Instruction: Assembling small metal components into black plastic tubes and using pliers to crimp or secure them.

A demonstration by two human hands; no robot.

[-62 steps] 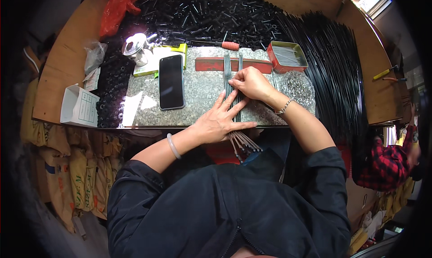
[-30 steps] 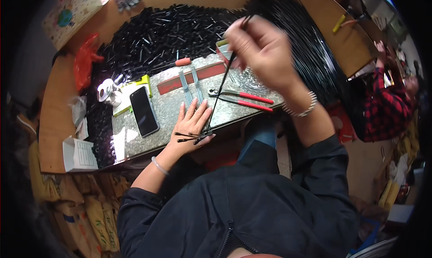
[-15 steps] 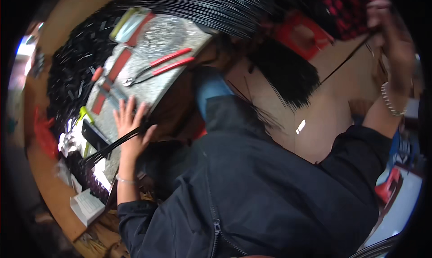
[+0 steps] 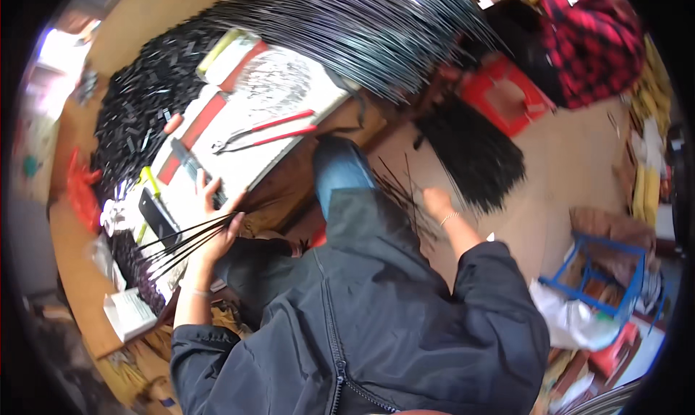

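Note:
My left hand (image 4: pixel 216 234) is closed around several thin black wires (image 4: pixel 187 240), which fan out to the left past its palm. It is over the near edge of a pale work board (image 4: pixel 286 143), close to a grey-handled tool (image 4: pixel 190 161). Pincers with red handles (image 4: pixel 269 129) lie farther up the board. Beyond my knee, my right hand (image 4: pixel 437 203) is low with its fingers bent together; what they hold, if anything, is too fine to make out. Loose dark wires (image 4: pixel 409 201) stand beside it, and a thick black wire bundle (image 4: pixel 474 154) lies just beyond.
A heap of short black pieces (image 4: pixel 137 103) covers the table's left side, and long black wires (image 4: pixel 347 31) spread across its far side. A dark phone (image 4: pixel 158 218) lies near my left hand. To the right are a red stool (image 4: pixel 532 89) and a blue frame (image 4: pixel 597 277).
My right hand has swung down and inward from the far right, where it held up a long black wire. My left hand's fingers have curled, and its wires have spread apart.

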